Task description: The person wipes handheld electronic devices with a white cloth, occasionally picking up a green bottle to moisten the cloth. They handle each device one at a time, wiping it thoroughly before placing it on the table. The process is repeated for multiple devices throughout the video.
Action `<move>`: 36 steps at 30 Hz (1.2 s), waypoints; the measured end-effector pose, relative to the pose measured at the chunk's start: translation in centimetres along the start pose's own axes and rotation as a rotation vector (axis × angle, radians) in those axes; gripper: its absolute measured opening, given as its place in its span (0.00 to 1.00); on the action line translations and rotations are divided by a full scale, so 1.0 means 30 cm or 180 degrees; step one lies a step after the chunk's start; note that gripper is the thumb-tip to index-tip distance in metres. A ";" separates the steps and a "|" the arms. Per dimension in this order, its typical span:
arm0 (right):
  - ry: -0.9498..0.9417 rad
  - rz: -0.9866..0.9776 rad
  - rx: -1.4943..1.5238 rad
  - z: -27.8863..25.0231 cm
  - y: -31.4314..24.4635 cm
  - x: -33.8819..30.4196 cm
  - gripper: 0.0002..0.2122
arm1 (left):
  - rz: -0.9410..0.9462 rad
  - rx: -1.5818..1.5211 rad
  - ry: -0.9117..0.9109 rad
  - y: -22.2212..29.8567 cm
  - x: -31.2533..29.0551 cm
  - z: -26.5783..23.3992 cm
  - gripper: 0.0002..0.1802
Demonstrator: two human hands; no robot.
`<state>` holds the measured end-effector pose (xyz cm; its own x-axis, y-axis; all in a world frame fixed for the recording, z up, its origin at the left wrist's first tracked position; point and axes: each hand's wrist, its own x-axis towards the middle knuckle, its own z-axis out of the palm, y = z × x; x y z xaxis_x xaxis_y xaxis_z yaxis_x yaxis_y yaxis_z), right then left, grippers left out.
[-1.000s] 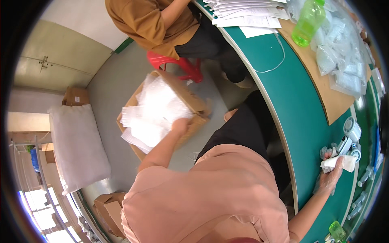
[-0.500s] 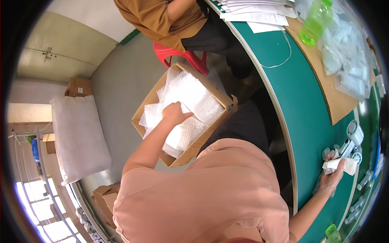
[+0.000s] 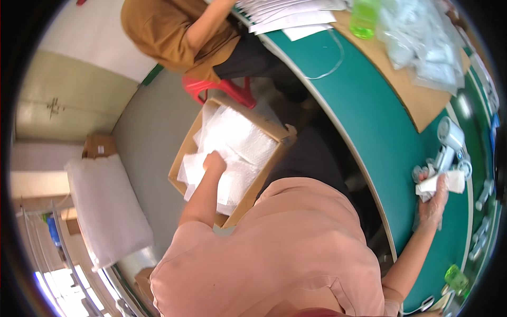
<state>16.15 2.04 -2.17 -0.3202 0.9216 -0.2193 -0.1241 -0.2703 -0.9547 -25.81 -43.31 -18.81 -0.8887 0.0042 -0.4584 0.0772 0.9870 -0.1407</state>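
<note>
My left hand is down among the clear bubble wrap bags that fill an open cardboard box. Its fingers look curled onto a bag, though the fingertips are partly hidden. Far to the right, over the green table, my right hand wears a thin clear plastic glove and grips a folded white cloth or tissue. Just beyond those fingers lie light grey handheld fans, one with its handle close to the cloth.
A person in a brown shirt sits on a red stool beyond the box. Papers, a green bottle and bagged parts on cardboard occupy the green table. A large white sack stands left.
My left hand has shifted slightly back over the bags, its thumb no longer stretched out. The right hand keeps hold of the cloth. The whole view has turned a little.
</note>
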 end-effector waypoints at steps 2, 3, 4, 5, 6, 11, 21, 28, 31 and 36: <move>-0.0063 0.0092 -0.0105 0.016 -0.001 -0.010 0.24 | 0.0002 0.0224 -0.0068 -0.127 0.180 0.183 0.16; -0.0203 0.0161 -0.0112 0.005 0.004 -0.003 0.23 | 0.0011 0.0281 0.0079 -0.204 0.251 0.222 0.16; -0.0210 0.0103 -0.0024 0.009 0.015 -0.005 0.23 | 0.0276 0.0659 -0.0208 -0.210 0.291 0.165 0.16; -0.0282 0.0091 0.0082 0.025 0.018 -0.006 0.23 | 0.0733 0.1023 -0.0192 -0.302 0.345 0.131 0.16; -0.0150 0.0148 0.0022 0.034 0.018 -0.022 0.23 | 0.0749 0.0856 -0.0063 -0.229 0.326 0.019 0.15; -0.0067 0.0175 0.0185 0.076 -0.008 -0.049 0.25 | 0.2736 -0.3036 -0.1226 0.282 -0.398 -0.679 0.06; -0.0061 0.0150 0.0434 0.078 -0.066 -0.047 0.24 | 0.4048 -0.3966 -0.3511 1.178 -0.344 -0.799 0.14; -0.0054 0.0223 0.0495 0.019 -0.040 -0.017 0.27 | 0.4636 -0.2233 0.0730 1.203 -0.524 -0.858 0.10; -0.0006 0.0427 0.0487 0.032 -0.080 -0.048 0.27 | 0.5067 -0.1743 0.0361 1.071 -0.813 -0.685 0.07; -0.0312 0.0471 0.0143 0.031 -0.115 -0.069 0.28 | 0.5167 -0.0094 0.0088 1.071 -0.838 -0.548 0.06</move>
<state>16.35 0.81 1.77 -0.4279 0.8398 -0.3340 -0.1100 -0.4152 -0.9030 -8.40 -9.08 2.63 0.1075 0.9906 -0.0846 0.8833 -0.0562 0.4655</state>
